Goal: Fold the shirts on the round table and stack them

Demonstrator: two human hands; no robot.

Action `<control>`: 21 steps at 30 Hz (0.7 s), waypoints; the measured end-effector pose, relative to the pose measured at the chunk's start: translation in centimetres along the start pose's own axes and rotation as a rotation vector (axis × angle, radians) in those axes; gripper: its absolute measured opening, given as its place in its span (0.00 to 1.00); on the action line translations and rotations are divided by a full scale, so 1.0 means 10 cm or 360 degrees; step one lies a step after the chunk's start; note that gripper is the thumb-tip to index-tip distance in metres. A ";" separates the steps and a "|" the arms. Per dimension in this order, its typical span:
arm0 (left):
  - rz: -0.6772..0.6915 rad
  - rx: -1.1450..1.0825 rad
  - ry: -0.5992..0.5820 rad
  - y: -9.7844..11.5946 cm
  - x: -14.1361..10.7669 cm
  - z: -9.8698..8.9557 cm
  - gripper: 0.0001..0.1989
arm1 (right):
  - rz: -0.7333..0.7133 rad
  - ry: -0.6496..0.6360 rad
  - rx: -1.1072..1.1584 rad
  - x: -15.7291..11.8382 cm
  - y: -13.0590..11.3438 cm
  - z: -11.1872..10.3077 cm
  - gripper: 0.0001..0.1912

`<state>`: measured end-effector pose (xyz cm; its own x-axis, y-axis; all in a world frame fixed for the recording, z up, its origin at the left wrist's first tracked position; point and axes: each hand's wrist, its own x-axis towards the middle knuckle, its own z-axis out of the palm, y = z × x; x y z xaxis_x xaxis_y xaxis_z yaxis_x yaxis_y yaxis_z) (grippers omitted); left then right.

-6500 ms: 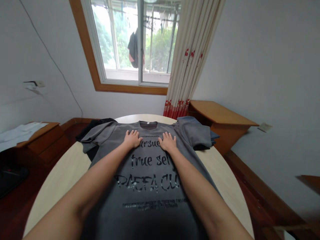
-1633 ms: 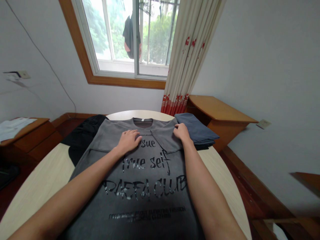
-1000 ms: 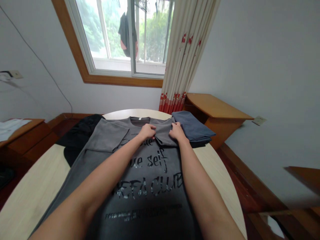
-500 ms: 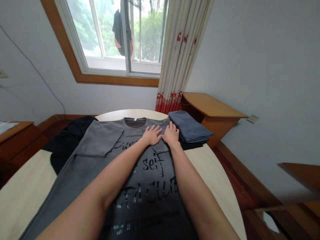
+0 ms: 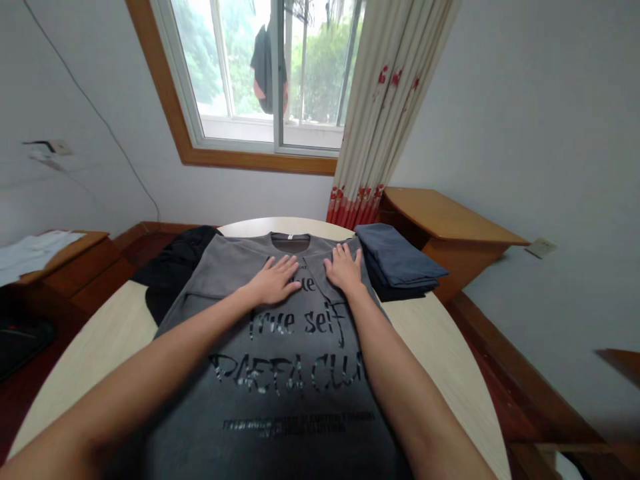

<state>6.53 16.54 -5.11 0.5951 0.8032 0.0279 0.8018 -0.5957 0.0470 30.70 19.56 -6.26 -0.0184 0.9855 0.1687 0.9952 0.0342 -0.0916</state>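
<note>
A dark grey T-shirt [image 5: 280, 420] with black lettering lies spread face up, its collar at the far edge and both sleeves folded in over the chest. My left hand [image 5: 276, 280] rests flat near the inner end of the left sleeve, fingers spread and thumb over the print. On the right sleeve lies my right hand [image 5: 345, 268], palm down with its fingers apart. Neither hand grips the cloth. The forearms cover parts of the shirt's sides.
The shirt is on a pale round table [image 5: 450, 360]. Folded blue-grey clothes [image 5: 400, 257] sit at its right, over darker cloth. A black garment [image 5: 175, 260] lies at the left. Beyond stand a wooden desk [image 5: 450, 213], a curtain [image 5: 385, 120] and a window [image 5: 270, 80].
My left hand has moved left, from the right sleeve to the left one. My right hand stays on the right sleeve. The camera view has turned slightly left.
</note>
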 end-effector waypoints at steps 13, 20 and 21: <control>-0.0861 0.0074 0.0243 -0.61 -0.71 -0.05 0.30 | -0.0010 -0.0045 0.0050 -0.21 -0.22 -0.07 0.30; -0.1069 0.0193 0.0560 -0.46 -1.79 -0.07 0.32 | -0.0233 0.0015 0.0139 -1.04 -0.51 -0.20 0.27; -0.1154 0.0203 0.0549 -0.43 -1.96 -0.04 0.34 | -0.0272 -0.0004 0.0127 -1.16 -0.52 -0.19 0.27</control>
<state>-8.57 3.36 -5.46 -0.1082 0.9336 0.3417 0.9939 0.0940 0.0578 25.97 7.62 -5.84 -0.1870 0.9646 0.1859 0.9668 0.2143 -0.1394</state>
